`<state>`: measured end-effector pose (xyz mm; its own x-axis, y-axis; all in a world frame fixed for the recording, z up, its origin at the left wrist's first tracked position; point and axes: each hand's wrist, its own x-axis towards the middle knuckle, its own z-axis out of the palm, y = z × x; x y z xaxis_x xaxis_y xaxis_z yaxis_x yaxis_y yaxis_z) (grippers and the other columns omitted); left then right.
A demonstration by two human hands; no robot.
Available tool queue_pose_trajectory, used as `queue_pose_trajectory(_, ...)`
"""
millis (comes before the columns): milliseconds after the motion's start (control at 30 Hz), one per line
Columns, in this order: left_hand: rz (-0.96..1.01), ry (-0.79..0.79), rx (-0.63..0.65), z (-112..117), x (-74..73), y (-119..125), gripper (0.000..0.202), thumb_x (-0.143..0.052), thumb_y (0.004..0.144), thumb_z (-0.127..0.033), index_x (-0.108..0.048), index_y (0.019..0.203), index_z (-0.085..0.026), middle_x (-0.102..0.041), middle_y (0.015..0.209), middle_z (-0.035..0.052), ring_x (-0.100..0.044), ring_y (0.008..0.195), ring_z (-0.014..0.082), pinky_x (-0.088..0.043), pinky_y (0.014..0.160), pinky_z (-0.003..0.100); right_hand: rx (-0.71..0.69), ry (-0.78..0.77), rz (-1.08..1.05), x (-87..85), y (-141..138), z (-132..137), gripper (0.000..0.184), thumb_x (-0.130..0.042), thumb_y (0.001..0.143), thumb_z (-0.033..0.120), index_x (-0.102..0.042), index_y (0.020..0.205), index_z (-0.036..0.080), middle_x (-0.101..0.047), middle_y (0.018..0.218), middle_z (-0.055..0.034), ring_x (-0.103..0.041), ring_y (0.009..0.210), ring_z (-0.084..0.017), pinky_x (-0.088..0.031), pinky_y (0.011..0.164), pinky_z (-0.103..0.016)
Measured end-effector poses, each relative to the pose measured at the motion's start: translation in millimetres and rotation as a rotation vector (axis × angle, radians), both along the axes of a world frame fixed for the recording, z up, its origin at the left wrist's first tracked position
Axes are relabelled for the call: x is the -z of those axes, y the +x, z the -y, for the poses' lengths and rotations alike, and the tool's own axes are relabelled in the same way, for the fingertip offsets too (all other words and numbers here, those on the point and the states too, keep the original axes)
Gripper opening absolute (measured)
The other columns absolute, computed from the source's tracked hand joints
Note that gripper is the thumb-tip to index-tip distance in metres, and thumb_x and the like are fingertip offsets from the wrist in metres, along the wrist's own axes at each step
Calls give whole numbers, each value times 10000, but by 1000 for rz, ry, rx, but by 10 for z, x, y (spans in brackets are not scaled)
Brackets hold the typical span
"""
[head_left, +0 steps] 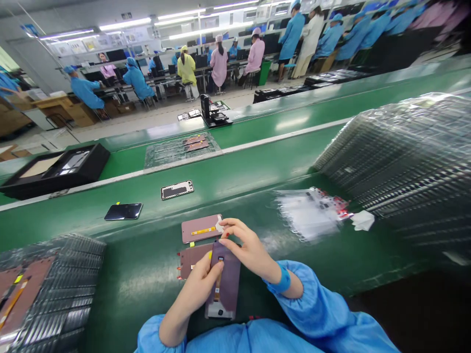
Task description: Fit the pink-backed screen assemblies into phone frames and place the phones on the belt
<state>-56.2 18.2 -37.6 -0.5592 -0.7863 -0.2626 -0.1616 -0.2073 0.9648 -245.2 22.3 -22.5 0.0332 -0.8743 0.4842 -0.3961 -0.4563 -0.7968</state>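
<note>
**Both hands clamp a mauve-backed phone display panel (230,279) just in front of the wearer**
The left hand (195,299) wraps the panel's left edge and the right hand (246,247) pinches its top, leaving the orange ribbon cable (218,284) exposed. Two similar panels (200,228) lie just ahead within easy reach, near a pile of clear film sheets (309,213). Wrapped stacks of blister trays (397,157) sit close by on either side. Beyond, a phone (123,211) lies on the green conveyor belt (279,139); co-workers in blue gowns (86,93) sit at benches, upper left.
</note>
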Motion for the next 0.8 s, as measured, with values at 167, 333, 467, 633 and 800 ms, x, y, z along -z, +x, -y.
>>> queue_pose_trajectory(167, 78, -25, 75, -83, -120, 1, 424, -513, 939, -431, -586, 1256, -159, -642, 1239, 101, -566, 1163, 262, -426, 1005, 344, -128, -54, -126, -23, -104, 95, 133, -546, 992, 237, -650, 982, 156, -619, 832, -47, -567, 781, -152, -482, 699, -263)
queue_pose_trajectory(333, 116, -74, -13, -71, -129, -44, 368, -543, 910, -444, -632, 1119, -155, -679, 1057, 87, -593, 1063, 265, -447, 959, 335, 59, -567, -538, -115, 27, -26, 298, -373, 999, 82, -615, 827, 105, -512, 692, -66, -412, 673, -178, -369, 592, -306)
queue_pose_trajectory(467, 11, -57, -107, -33, -81, -76, 360, -603, 883, -451, -658, 1091, -162, -685, 1112, 89, -602, 1056, 256, -440, 979, 330, 6, -687, -659, -152, 140, -189, 278, -379, 984, 70, -625, 857, 90, -498, 668, -60, -416, 628, -181, -345, 566, -327)
queue_pose_trajectory(633, -313, 254, -146, 25, -89, -40, 368, -747, 765, -371, -696, 1057, -153, -714, 1049, 84, -641, 1022, 249, -479, 944, 323, 50, -689, -568, -145, 150, -238, 224, -388, 978, 62, -610, 961, 86, -583, 760, -90, -551, 768, -202, -455, 690, -341)
queue_pose_trajectory(800, -349, 607, -170, 173, -65, 9, 436, -782, 702, -488, -721, 886, -98, -697, 773, 85, -653, 699, 182, -519, 656, 256, -115, -655, -571, -55, 170, -185, 185, -429, 944, 34, -596, 954, 113, -573, 755, -70, -601, 752, -179, -513, 753, -325)
